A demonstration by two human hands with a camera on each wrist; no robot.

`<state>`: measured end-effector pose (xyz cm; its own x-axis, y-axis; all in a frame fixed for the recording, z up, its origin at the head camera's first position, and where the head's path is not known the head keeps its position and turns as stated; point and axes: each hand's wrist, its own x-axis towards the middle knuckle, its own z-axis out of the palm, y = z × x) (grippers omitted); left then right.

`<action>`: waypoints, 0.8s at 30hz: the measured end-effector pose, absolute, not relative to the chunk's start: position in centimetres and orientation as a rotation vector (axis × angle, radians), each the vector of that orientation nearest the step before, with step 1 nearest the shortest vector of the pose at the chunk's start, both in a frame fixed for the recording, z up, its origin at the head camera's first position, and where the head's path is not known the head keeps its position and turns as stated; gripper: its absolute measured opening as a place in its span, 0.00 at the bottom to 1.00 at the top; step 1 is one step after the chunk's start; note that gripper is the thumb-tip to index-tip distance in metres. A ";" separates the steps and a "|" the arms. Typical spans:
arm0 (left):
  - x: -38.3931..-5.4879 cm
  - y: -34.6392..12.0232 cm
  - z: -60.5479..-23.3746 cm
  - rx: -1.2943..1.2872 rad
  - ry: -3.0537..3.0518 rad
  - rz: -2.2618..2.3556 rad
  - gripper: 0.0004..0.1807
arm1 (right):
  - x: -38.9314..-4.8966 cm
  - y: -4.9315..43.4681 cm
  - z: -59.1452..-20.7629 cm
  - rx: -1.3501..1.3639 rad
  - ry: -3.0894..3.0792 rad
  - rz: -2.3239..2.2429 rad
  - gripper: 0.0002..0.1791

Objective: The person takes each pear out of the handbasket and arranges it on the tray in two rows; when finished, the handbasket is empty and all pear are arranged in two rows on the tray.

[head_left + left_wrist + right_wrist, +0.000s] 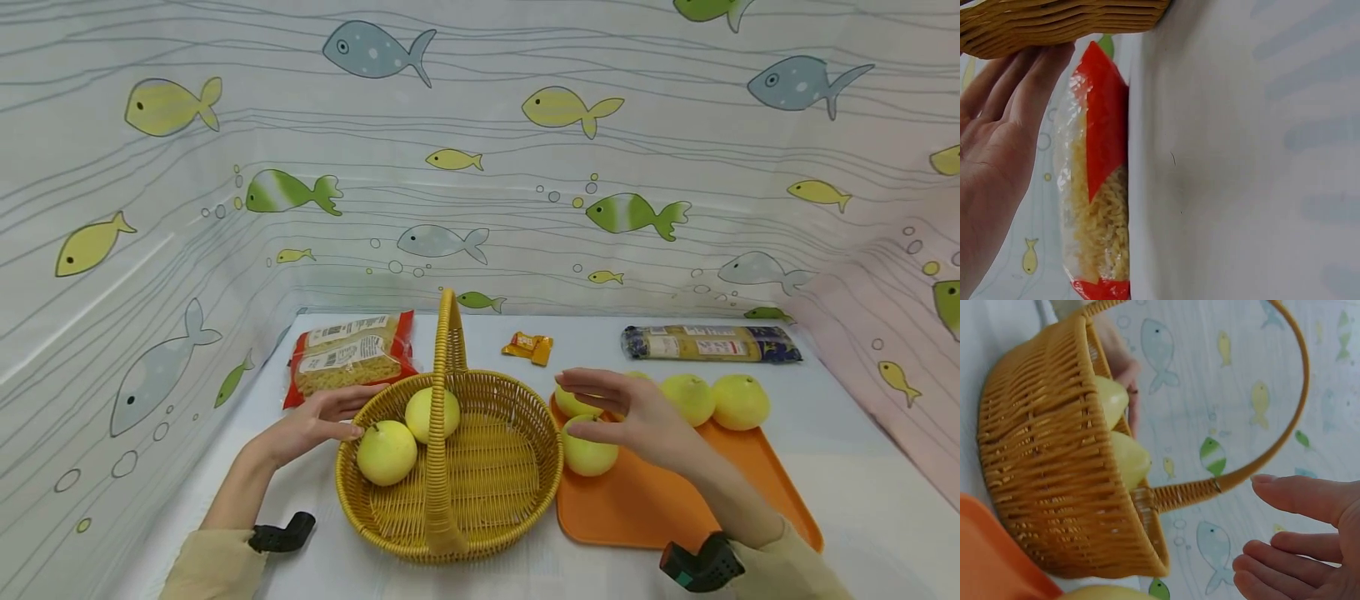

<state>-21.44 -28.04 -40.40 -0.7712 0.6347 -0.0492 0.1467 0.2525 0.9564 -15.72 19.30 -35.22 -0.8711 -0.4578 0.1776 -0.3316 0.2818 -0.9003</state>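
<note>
A yellow wicker basket (498, 475) with a tall arched handle (437, 467) stands in the middle of the table. Two yellow pears (387, 453) lie in its left half. At the basket's left rim is my left hand (318, 423), its fingers fairly straight along the outside; the left wrist view shows the fingertips against or just behind the wicker. To the right of the basket, my right hand (633, 418) hovers over several yellow pears (589, 450) at the tray's left, partly hiding them. Thumb and fingers are spread apart, holding nothing.
An orange tray (637, 508) lies right of the basket, with more pears (738, 402) along its far edge. Behind stand a red-ended pasta bag (348, 354), small orange packets (528, 347) and a long noodle pack (712, 343). Fish-printed cloth walls enclose the table.
</note>
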 end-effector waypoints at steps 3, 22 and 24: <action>-21.4 -28.0 -40.3 0.699 2.109 1.532 0.34 | -15.9 18.0 -35.0 -0.760 2.426 -1.650 0.34; -21.4 -27.9 -40.4 0.697 2.109 1.527 0.34 | -18.8 10.2 -34.2 -0.772 2.346 -1.629 0.36; -21.4 -27.9 -40.4 0.695 2.107 1.528 0.34 | -19.2 9.3 -34.3 -0.769 2.346 -1.629 0.36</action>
<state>-21.38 -27.90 -40.40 -0.7747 0.6295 -0.0603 0.1383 0.2616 0.9552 -19.15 9.31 -34.29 -0.8492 -0.5094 0.1393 -0.3085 0.2645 -0.9137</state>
